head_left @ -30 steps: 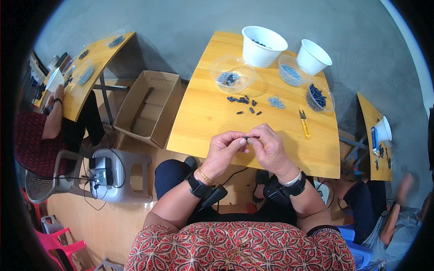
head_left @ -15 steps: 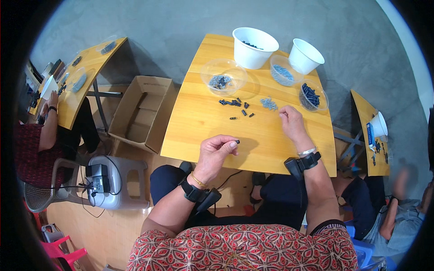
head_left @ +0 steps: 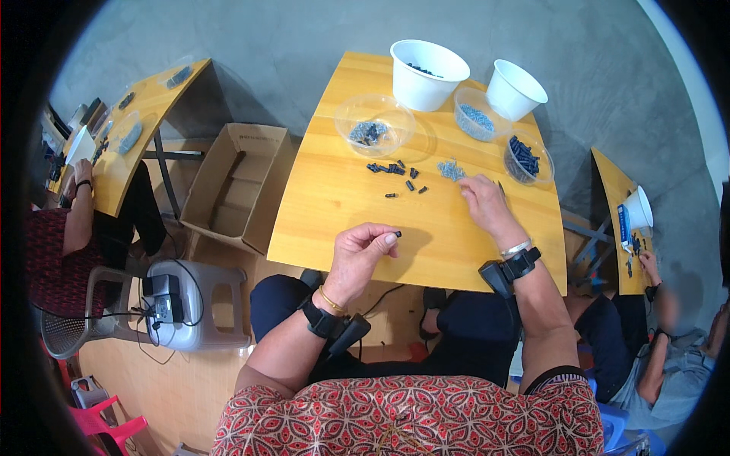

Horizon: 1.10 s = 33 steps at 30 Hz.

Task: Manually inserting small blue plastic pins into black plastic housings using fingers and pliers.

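Note:
Between the thumb and fingers of my left hand (head_left: 362, 254), a small black cylindrical piece (head_left: 398, 234) is pinched above the table's near part. My right hand (head_left: 488, 204) reaches low over the table beside a small pile of thin grey screws (head_left: 451, 169), its fingers a little apart and nothing visible in them. To the left of that pile lie several loose black pieces (head_left: 388, 168). Behind them stands a clear bowl (head_left: 374, 128) with black and silvery pieces in it.
On the table (head_left: 319, 220), a white tub (head_left: 430, 80) with dark pieces, another white tub (head_left: 515, 91), a clear bowl of grey screws (head_left: 477, 118) and a clear bowl of black pieces (head_left: 526, 159) stand behind. An open cardboard box (head_left: 236, 186) is on the left. Other people sit at side tables.
My right hand has moved slightly left and closer to the screw pile. My left hand keeps the black piece nearly in place. At right, a co-worker's hand has come up to the side table.

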Each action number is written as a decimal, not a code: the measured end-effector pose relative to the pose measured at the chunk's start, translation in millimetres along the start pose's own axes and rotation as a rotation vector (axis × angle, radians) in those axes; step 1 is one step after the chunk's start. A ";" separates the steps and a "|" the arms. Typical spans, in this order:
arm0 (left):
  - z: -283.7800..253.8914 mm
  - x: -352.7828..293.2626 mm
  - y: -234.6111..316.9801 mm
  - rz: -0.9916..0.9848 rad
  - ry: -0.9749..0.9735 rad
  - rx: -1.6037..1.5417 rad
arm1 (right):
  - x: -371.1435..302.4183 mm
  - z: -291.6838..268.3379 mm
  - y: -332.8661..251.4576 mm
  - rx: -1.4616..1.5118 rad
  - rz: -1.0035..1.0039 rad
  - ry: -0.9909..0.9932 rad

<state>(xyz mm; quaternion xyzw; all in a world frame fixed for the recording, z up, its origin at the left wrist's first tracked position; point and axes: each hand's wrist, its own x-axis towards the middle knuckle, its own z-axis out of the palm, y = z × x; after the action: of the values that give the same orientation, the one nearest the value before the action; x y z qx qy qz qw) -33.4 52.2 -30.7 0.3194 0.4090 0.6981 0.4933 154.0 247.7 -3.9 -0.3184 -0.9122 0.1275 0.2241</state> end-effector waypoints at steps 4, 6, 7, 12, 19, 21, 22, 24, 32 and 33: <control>0.3 -0.3 0.0 0.007 -0.016 -0.025 | -13.8 3.7 -6.0 0.034 -0.016 -0.011; 0.4 -0.1 0.8 -0.002 -0.009 -0.013 | -17.2 4.1 -8.4 0.061 -0.031 -0.012; 0.4 -0.3 1.3 -0.010 -0.004 -0.001 | -17.7 3.0 -10.0 0.088 -0.019 -0.013; 1.0 0.3 1.3 -0.013 -0.001 -0.003 | -16.1 1.4 -0.9 0.161 0.009 0.036; 1.1 -0.5 0.8 0.001 -0.016 -0.009 | -9.1 0.5 -8.6 0.134 0.019 -0.045; 0.5 -0.3 0.3 -0.002 -0.019 -0.013 | -8.6 3.2 -6.7 0.095 -0.015 -0.058; 0.1 -0.2 0.2 -0.005 -0.022 -0.017 | -8.7 4.4 -5.8 0.094 -0.021 -0.056; 0.2 0.5 0.5 -0.012 -0.017 -0.009 | -9.6 6.7 -2.4 0.092 -0.027 -0.055; -3.9 0.7 0.2 -0.035 -0.022 -0.064 | -12.0 -2.3 -40.7 0.899 0.281 -0.093; -4.2 0.8 -0.6 -0.042 -0.023 -0.085 | -12.9 -2.3 -49.6 0.902 0.278 -0.098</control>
<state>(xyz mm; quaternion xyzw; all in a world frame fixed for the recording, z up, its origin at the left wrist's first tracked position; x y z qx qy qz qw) -37.0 52.0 -33.2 0.2973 0.3802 0.7005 0.5256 138.2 201.7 12.6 -0.3022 -0.7241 0.5545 0.2773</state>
